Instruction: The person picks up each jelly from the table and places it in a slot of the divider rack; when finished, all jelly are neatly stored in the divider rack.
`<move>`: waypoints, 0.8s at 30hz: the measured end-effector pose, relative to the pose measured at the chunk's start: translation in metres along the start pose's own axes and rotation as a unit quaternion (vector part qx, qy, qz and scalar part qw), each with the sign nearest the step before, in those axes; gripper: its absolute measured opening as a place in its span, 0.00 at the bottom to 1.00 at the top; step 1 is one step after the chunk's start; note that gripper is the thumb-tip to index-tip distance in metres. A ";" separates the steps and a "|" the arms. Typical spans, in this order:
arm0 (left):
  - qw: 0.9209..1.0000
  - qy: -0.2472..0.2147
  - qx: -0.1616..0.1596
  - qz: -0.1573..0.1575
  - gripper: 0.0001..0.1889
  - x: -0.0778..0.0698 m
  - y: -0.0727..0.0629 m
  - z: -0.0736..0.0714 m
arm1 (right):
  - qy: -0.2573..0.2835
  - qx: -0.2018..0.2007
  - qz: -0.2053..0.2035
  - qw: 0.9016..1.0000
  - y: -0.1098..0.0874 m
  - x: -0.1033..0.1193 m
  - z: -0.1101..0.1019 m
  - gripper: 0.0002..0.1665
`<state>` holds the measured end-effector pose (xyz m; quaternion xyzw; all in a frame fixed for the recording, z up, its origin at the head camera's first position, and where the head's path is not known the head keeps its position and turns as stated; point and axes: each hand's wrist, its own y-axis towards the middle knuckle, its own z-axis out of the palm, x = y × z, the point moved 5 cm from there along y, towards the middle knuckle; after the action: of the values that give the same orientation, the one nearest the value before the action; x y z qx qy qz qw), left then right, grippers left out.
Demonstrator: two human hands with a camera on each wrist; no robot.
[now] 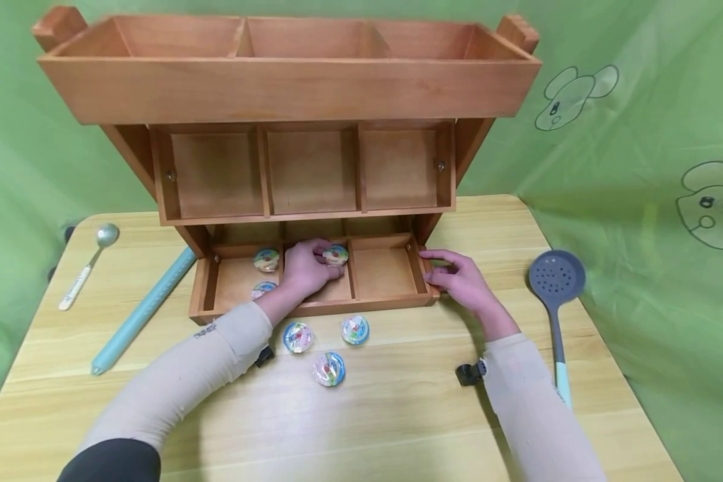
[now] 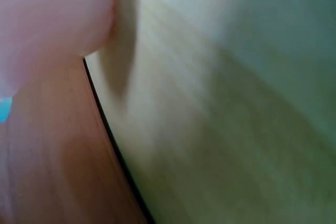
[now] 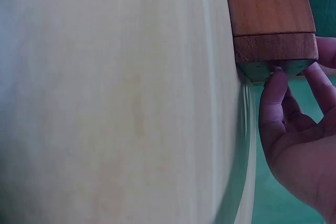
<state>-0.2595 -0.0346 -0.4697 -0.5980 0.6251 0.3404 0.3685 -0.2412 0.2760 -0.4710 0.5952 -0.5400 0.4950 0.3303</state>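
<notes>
My left hand [image 1: 306,271] reaches into the middle compartment of the bottom tray [image 1: 313,307] of a three-tier wooden rack [image 1: 289,90]. Between its thumb and fingers it pinches a small jelly cup [image 1: 336,255] with a printed lid. Two similar cups [image 1: 266,260] lie in the left compartment, the nearer one partly covered by the forearm. At the right end of the tray, my right hand [image 1: 462,280] grips the rack's side, its thumb against the end of the wood [image 3: 275,48] in the right wrist view. The left wrist view shows only a blurred bit of hand [image 2: 52,19].
Three more jelly cups [image 1: 329,369] lie on the wooden table [image 1: 385,422] before the rack. To the left are a spoon [image 1: 90,266] and a long light-blue stick [image 1: 144,311]. A grey slotted skimmer [image 1: 557,278] lies at the right. Green cloth [image 1: 638,147] hangs behind.
</notes>
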 end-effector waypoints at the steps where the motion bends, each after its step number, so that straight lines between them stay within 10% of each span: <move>1: 1.000 0.005 0.000 0.001 0.29 -0.001 -0.001 -0.001 | -0.002 0.001 -0.001 1.000 0.000 0.000 0.000 0.27; 12: 0.999 -0.042 0.019 0.016 0.35 -0.016 -0.029 -0.027 | -0.011 -0.002 0.002 1.000 0.000 -0.001 0.000 0.26; 24: 0.993 -0.098 -0.015 0.061 0.32 -0.020 -0.093 -0.062 | 0.009 -0.006 -0.001 1.000 -0.001 0.001 0.000 0.27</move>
<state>-0.1700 -0.0833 -0.4202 -0.5282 0.6161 0.4282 0.3976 -0.2399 0.2755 -0.4701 0.5894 -0.5393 0.4968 0.3391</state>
